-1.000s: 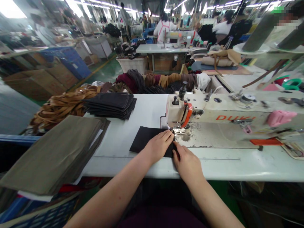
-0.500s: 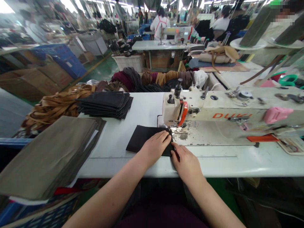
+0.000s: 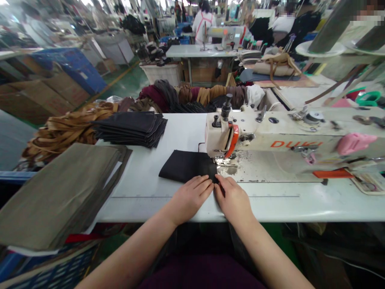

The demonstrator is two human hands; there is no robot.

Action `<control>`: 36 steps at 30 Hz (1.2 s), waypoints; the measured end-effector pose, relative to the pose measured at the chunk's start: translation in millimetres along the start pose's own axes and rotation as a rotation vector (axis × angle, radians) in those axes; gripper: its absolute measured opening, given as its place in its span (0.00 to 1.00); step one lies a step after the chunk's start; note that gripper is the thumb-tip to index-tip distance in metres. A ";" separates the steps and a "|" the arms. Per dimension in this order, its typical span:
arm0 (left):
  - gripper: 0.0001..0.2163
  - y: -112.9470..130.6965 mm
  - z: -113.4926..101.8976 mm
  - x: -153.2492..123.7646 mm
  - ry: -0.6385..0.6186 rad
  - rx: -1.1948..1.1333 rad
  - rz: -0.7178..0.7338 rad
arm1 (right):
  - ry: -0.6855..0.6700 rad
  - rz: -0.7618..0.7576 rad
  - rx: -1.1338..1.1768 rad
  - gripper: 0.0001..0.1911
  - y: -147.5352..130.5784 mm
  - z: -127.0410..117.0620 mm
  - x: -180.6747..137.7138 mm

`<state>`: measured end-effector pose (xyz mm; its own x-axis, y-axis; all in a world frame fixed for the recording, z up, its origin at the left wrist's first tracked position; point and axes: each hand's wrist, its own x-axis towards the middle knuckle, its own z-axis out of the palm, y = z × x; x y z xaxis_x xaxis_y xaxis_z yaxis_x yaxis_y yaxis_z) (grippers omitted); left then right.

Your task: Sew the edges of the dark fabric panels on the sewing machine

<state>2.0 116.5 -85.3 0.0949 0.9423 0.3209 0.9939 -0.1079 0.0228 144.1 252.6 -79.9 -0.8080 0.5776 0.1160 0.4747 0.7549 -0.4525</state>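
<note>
A folded black fabric piece [image 3: 185,165] lies on the white sewing table, its right end at the presser foot [image 3: 221,161] of a sewing machine [image 3: 261,136]. My left hand [image 3: 192,196] rests on the near right corner of the fabric, fingers stretched out and lying flat, thumb mostly hidden. Right beside it, my right hand [image 3: 234,198] pinches the right edge of the fabric between thumb and forefinger, just in front of the foot. The fingertips of both hands almost touch. The needle cannot be made out.
Stacked dark fabric pieces [image 3: 129,127] lie at the table's back left. Larger olive-grey panels [image 3: 60,188] overhang the left side. Tan straps [image 3: 60,130] are heaped behind them, and rolled fabric bundles [image 3: 204,95] line the far edge. Thread cones [image 3: 333,28] stand at the upper right.
The black fabric has moved away from me along the presser foot. My left hand has slid back from the fabric's middle to its near corner. My right hand stays at the right edge.
</note>
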 end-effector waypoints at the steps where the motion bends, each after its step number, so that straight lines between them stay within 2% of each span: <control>1: 0.17 -1.1 0.9 -0.1 -0.012 -0.005 -0.013 | 0.015 -0.014 -0.013 0.19 0.6 1.1 -0.2; 10: 0.20 -17.8 4.5 11.9 -0.114 -0.008 -0.096 | 0.077 -0.188 -0.264 0.21 8.4 7.1 -2.5; 16: 0.20 -29.2 8.8 24.3 -0.119 -0.017 -0.143 | 0.049 -0.164 -0.356 0.25 5.3 7.8 6.2; 20: 0.21 -38.0 11.1 32.2 -0.139 -0.031 -0.165 | 0.040 -0.130 -0.369 0.28 3.5 8.3 12.1; 28: 0.21 -52.7 11.7 46.5 -0.140 -0.052 -0.213 | 0.062 -0.137 -0.312 0.27 8.7 11.1 10.8; 36: 0.18 -57.5 16.3 50.9 -0.085 -0.067 -0.225 | 0.082 -0.145 -0.290 0.25 9.8 11.0 10.6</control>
<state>-49.4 175.8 -85.7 -0.1208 0.9680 0.2202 0.9849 0.0891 0.1485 136.3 262.7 -92.9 -0.8490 0.4723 0.2369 0.4463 0.8810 -0.1572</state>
